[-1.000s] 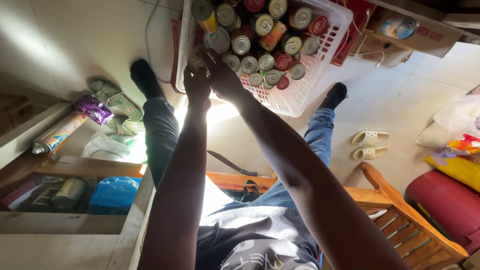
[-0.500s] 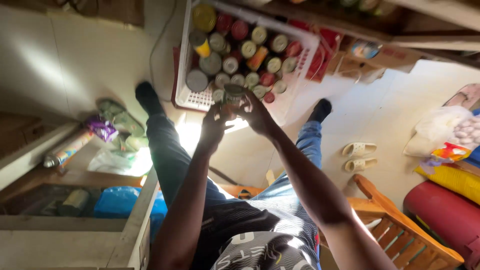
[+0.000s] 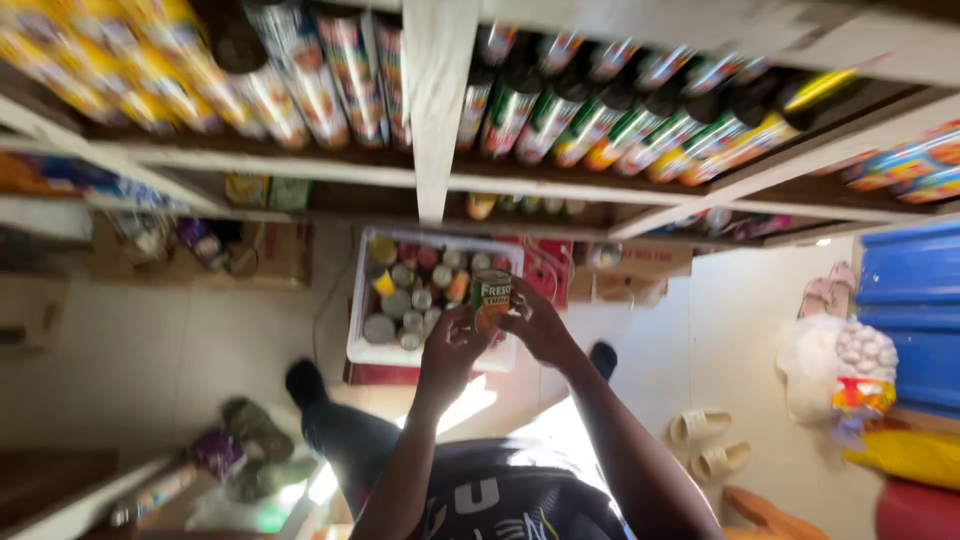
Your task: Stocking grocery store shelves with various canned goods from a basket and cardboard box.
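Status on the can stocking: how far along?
Done: shelf rows above already packed with cans and bottles. In hand: one green-labelled can, gripped by left hand and right hand, lifted clear of the white basket. Left: a dozen-odd cans sit in the basket.

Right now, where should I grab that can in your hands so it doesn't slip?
Grip the can around its round side wall, coming from both sides, as the left hand and right hand do. It stands about upright, so the curved label wall faces the palms, and the flat ends give fingers little to hold. It is raised above the white basket of other cans.
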